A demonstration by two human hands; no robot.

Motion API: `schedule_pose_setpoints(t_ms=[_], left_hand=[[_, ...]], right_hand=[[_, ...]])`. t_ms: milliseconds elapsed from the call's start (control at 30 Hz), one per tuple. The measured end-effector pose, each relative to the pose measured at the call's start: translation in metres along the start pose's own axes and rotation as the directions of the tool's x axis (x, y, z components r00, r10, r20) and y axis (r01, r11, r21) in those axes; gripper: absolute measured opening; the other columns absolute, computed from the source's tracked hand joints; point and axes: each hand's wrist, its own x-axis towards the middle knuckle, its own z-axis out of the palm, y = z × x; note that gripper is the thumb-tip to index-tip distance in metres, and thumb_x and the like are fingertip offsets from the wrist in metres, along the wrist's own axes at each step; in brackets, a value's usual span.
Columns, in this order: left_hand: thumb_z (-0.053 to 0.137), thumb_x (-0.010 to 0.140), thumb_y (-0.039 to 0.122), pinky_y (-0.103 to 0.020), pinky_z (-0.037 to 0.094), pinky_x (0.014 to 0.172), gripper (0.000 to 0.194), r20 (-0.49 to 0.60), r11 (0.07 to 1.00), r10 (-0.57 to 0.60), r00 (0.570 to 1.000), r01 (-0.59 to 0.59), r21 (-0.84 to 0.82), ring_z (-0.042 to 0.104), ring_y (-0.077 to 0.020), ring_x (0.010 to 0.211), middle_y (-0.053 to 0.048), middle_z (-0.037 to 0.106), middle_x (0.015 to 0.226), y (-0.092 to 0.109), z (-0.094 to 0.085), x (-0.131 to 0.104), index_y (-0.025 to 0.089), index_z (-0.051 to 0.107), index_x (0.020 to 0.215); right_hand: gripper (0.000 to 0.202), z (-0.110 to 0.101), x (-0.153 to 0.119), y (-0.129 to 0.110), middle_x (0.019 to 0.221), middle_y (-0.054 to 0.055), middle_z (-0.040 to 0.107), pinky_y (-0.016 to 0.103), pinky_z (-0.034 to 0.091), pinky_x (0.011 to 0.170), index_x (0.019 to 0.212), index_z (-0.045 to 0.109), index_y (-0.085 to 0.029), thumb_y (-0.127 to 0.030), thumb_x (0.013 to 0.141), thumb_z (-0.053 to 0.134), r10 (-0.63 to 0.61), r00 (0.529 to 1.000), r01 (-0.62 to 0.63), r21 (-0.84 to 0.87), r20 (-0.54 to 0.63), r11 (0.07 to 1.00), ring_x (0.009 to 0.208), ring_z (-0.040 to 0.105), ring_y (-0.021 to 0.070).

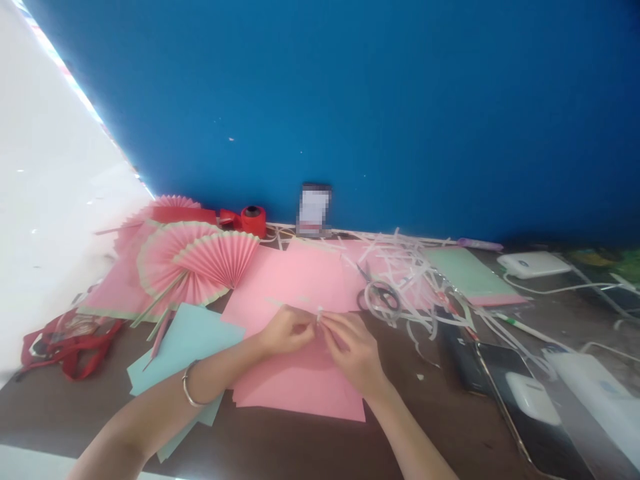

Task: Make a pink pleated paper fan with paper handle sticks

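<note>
My left hand (290, 330) and my right hand (353, 348) meet over several sheets of pink paper (300, 387). Their fingertips pinch a small white piece (319, 312) between them; it is too small and blurred to name exactly. Both hands are closed. Under my left forearm lie sheets of light blue paper (193, 333). Beyond my left hand spread pleated pink paper fans (220, 257) with pale green edges. A pair of scissors (387, 297) with dark handles rests beyond my right hand, partly covered by thin white paper strips (400, 263).
At the left lies a red strap (75, 357). A red roll (253, 221) and a propped phone (314, 210) stand by the blue wall (350, 100). At right are a dark phone (520, 400), a white earbud case (533, 398), green paper (473, 273) and white cables.
</note>
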Motion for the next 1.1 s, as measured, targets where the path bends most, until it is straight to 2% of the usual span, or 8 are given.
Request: schedule_pose_setpoints(t_ms=[167,333,500,633,833,933,1100], left_hand=[[0.039,0.079,0.015,-0.019,0.040,0.057,0.021,0.005,0.981,0.142,0.990,-0.141,0.131,0.049,-0.0085,0.054,0.000,0.058,0.061,-0.0025,0.0029,-0.0015,0.013,0.056,0.068],[0.038,0.082,0.018,-0.020,0.041,0.054,0.020,-0.001,0.928,0.250,0.968,-0.239,0.285,0.053,-0.0099,0.054,-0.002,0.059,0.061,-0.0064,0.0060,-0.0026,0.014,0.055,0.070],[0.037,0.085,0.021,-0.019,0.038,0.051,0.025,0.005,0.915,0.259,0.966,-0.247,0.317,0.050,-0.0089,0.051,-0.001,0.056,0.058,-0.0078,0.0070,-0.0021,0.015,0.052,0.066],[0.038,0.085,0.022,-0.019,0.037,0.050,0.027,0.029,0.926,0.241,0.970,-0.238,0.294,0.048,-0.0081,0.049,0.000,0.054,0.056,-0.0092,0.0060,-0.0018,0.015,0.050,0.062],[0.037,0.083,0.017,-0.019,0.040,0.056,0.023,0.076,0.950,0.199,0.977,-0.211,0.229,0.052,-0.0084,0.054,-0.001,0.059,0.061,-0.0085,0.0039,-0.0016,0.015,0.053,0.067],[0.036,0.083,0.017,-0.019,0.040,0.054,0.025,0.068,0.944,0.189,0.980,-0.200,0.261,0.049,-0.0082,0.051,0.000,0.055,0.056,-0.0071,0.0031,-0.0015,0.015,0.051,0.062],[0.035,0.085,0.019,-0.020,0.043,0.058,0.024,0.082,0.912,0.222,0.972,-0.236,0.334,0.055,-0.0100,0.057,-0.002,0.058,0.063,-0.0090,0.0032,-0.0022,0.015,0.053,0.070]], right_hand=[[0.029,0.0004,0.0001,-0.0006,0.093,0.005,0.068,0.037,0.050,0.077,0.102,0.061,-0.023,-0.007,0.078,0.055,-0.024,1.000,0.023,-0.032,-0.014,0.999,0.085,0.062,0.0191],[0.030,-0.0005,-0.0002,-0.0011,0.094,0.006,0.068,0.039,0.048,0.075,0.104,0.059,-0.021,-0.007,0.079,0.053,-0.077,0.996,0.081,-0.090,0.050,0.993,0.082,0.062,0.0194],[0.030,0.0014,-0.0014,-0.0014,0.094,0.008,0.068,0.039,0.047,0.075,0.105,0.057,-0.020,-0.006,0.078,0.054,-0.088,0.995,0.092,-0.112,0.045,0.989,0.079,0.062,0.0190],[0.031,0.0042,-0.0029,-0.0009,0.094,0.006,0.068,0.039,0.048,0.075,0.105,0.059,-0.022,-0.007,0.079,0.053,-0.024,0.999,0.025,-0.054,0.021,0.998,0.080,0.062,0.0184],[0.021,0.0044,-0.0007,-0.0009,0.089,0.003,0.070,0.035,0.052,0.075,0.090,0.065,-0.024,-0.012,0.079,0.053,0.112,0.994,-0.111,0.044,-0.005,0.993,0.082,0.064,0.0179],[0.020,0.0029,0.0007,-0.0009,0.089,0.003,0.070,0.035,0.052,0.076,0.089,0.066,-0.024,-0.013,0.079,0.053,0.138,0.990,-0.138,0.060,0.010,0.989,0.083,0.065,0.0179],[0.020,0.0033,-0.0001,-0.0003,0.089,0.003,0.071,0.035,0.052,0.078,0.090,0.067,-0.024,-0.013,0.078,0.056,0.168,0.986,-0.169,0.079,0.020,0.982,0.084,0.065,0.0181]])
